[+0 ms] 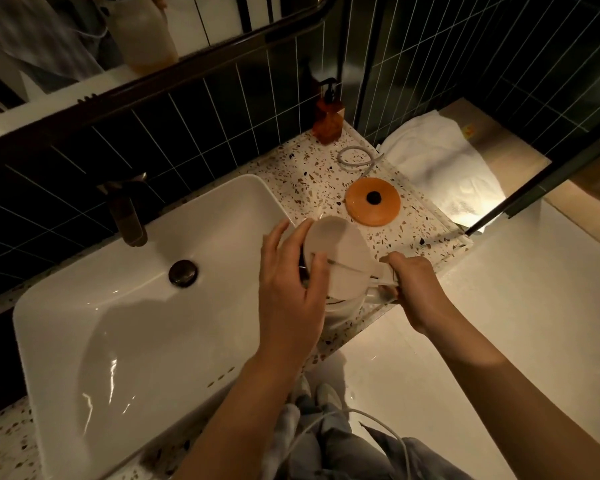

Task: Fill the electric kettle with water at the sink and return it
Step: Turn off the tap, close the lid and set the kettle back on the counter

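Holding the kettle by sink and orange base, right fingers grip handle, left fingers clasp lid.

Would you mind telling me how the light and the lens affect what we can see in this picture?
In the head view the light is dim and warm and the tiled wall is nearly black; a broad shadow lies in the sink, with glare streaks on its near wall; a bright patch hits the towel; the wide lens bends the mirror frame.
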The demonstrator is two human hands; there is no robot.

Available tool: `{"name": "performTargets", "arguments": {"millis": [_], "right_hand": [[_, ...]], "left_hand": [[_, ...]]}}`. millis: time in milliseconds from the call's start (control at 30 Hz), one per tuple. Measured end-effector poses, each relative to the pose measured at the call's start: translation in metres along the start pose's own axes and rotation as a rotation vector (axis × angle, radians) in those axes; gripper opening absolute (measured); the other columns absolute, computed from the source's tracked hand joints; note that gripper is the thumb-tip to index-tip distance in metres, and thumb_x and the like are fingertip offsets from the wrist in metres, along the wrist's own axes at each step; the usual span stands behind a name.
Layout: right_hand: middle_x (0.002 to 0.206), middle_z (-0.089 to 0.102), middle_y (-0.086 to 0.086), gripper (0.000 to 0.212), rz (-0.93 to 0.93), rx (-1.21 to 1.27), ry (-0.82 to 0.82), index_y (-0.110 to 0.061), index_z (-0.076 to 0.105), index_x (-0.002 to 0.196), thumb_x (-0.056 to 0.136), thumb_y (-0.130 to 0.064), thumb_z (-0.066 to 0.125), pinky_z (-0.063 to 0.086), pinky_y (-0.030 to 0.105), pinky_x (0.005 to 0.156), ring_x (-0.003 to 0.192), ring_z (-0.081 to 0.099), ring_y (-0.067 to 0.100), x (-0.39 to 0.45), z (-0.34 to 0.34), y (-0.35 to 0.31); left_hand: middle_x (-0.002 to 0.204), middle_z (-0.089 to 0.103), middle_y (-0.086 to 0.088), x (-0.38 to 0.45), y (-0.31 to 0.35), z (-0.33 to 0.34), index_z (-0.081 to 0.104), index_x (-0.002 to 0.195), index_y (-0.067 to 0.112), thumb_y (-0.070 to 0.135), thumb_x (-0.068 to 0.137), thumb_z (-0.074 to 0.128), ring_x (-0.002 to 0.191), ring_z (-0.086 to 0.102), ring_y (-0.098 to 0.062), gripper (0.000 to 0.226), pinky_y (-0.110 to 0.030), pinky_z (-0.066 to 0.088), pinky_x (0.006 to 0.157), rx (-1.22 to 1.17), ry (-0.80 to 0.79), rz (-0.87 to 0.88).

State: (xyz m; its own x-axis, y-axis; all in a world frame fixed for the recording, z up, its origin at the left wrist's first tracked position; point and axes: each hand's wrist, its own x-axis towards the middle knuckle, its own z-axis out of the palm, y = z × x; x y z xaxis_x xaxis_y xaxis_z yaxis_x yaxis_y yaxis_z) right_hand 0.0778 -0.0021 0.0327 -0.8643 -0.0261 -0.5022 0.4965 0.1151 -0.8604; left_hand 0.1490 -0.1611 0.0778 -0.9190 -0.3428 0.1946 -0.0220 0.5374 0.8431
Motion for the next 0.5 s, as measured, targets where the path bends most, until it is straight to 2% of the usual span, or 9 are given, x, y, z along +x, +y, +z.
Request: {"name": "performTargets", "arguments": {"millis": [67, 133, 200, 233, 333, 367, 433, 500], "right_hand": [[0.056, 0.042, 0.012, 0.024, -0.013, 0.019, -0.011, -0.003, 0.059, 0.065, 0.072, -0.026, 0.059, 0.035, 0.033, 0.06, 0.059, 0.041, 0.022, 0.0, 0.0, 0.0], [0.048, 0.042, 0.008, 0.028, -0.009, 0.05, -0.02, -0.008, 0.058, 0.055, 0.081, -0.017, 0.058, 0.037, 0.03, 0.058, 0.052, 0.041, 0.019, 0.001, -0.002, 0.002], [0.039, 0.039, 0.003, 0.04, -0.002, 0.076, -0.051, -0.015, 0.055, 0.044, 0.085, -0.015, 0.056, 0.038, 0.03, 0.058, 0.047, 0.038, 0.017, 0.0, -0.003, 0.001], [0.037, 0.038, 0.002, 0.045, 0.001, 0.077, -0.064, -0.018, 0.054, 0.04, 0.086, -0.015, 0.055, 0.038, 0.031, 0.059, 0.045, 0.038, 0.017, 0.0, -0.003, 0.0], [0.037, 0.043, 0.0, 0.049, -0.001, 0.087, -0.089, -0.019, 0.056, 0.038, 0.087, -0.017, 0.056, 0.041, 0.035, 0.064, 0.046, 0.044, 0.016, -0.003, -0.002, -0.002], [0.041, 0.049, 0.002, 0.044, -0.011, 0.091, -0.092, -0.019, 0.06, 0.041, 0.085, -0.02, 0.058, 0.043, 0.039, 0.068, 0.049, 0.05, 0.018, -0.003, -0.003, -0.002], [0.064, 0.067, 0.012, 0.028, -0.016, 0.121, -0.091, -0.015, 0.07, 0.058, 0.083, -0.022, 0.06, 0.05, 0.05, 0.082, 0.073, 0.065, 0.033, -0.004, -0.004, -0.003], [0.081, 0.075, 0.014, 0.022, -0.011, 0.14, -0.076, -0.011, 0.074, 0.074, 0.087, -0.018, 0.058, 0.048, 0.06, 0.095, 0.093, 0.067, 0.042, -0.005, -0.005, -0.003]], "left_hand": [[0.154, 0.038, -0.005, 0.0, -0.005, 0.001, 0.042, 0.144, 0.017, 0.024, 0.1, 0.042, 0.143, 0.025, -0.003, 0.045, -0.005, 0.016, 0.11, -0.014, -0.049, -0.007], [0.154, 0.034, 0.002, 0.001, -0.01, 0.002, 0.038, 0.147, 0.019, 0.023, 0.102, 0.039, 0.147, 0.02, -0.011, 0.045, -0.019, 0.008, 0.12, 0.015, -0.057, 0.006], [0.15, 0.036, 0.009, 0.002, -0.014, -0.001, 0.041, 0.145, 0.015, 0.024, 0.102, 0.037, 0.148, 0.017, -0.012, 0.044, -0.032, 0.006, 0.123, 0.056, -0.061, 0.04], [0.151, 0.04, 0.006, 0.002, -0.016, -0.002, 0.042, 0.145, 0.013, 0.025, 0.102, 0.036, 0.149, 0.017, -0.013, 0.045, -0.037, 0.007, 0.123, 0.078, -0.068, 0.059], [0.153, 0.041, -0.002, 0.004, -0.023, -0.005, 0.041, 0.146, 0.011, 0.025, 0.101, 0.037, 0.15, 0.013, -0.018, 0.047, -0.04, 0.005, 0.123, 0.146, -0.099, 0.084], [0.155, 0.039, -0.003, 0.005, -0.025, -0.006, 0.042, 0.146, 0.012, 0.025, 0.1, 0.038, 0.151, 0.01, -0.019, 0.047, -0.041, 0.004, 0.123, 0.182, -0.115, 0.087], [0.158, 0.032, -0.004, 0.004, -0.033, -0.008, 0.045, 0.144, 0.016, 0.026, 0.099, 0.042, 0.152, 0.004, -0.021, 0.047, -0.043, 0.002, 0.122, 0.274, -0.139, 0.088], [0.161, 0.026, -0.003, 0.004, -0.039, -0.012, 0.047, 0.143, 0.021, 0.03, 0.097, 0.046, 0.152, -0.001, -0.019, 0.047, -0.042, 0.0, 0.121, 0.31, -0.139, 0.065]]}}
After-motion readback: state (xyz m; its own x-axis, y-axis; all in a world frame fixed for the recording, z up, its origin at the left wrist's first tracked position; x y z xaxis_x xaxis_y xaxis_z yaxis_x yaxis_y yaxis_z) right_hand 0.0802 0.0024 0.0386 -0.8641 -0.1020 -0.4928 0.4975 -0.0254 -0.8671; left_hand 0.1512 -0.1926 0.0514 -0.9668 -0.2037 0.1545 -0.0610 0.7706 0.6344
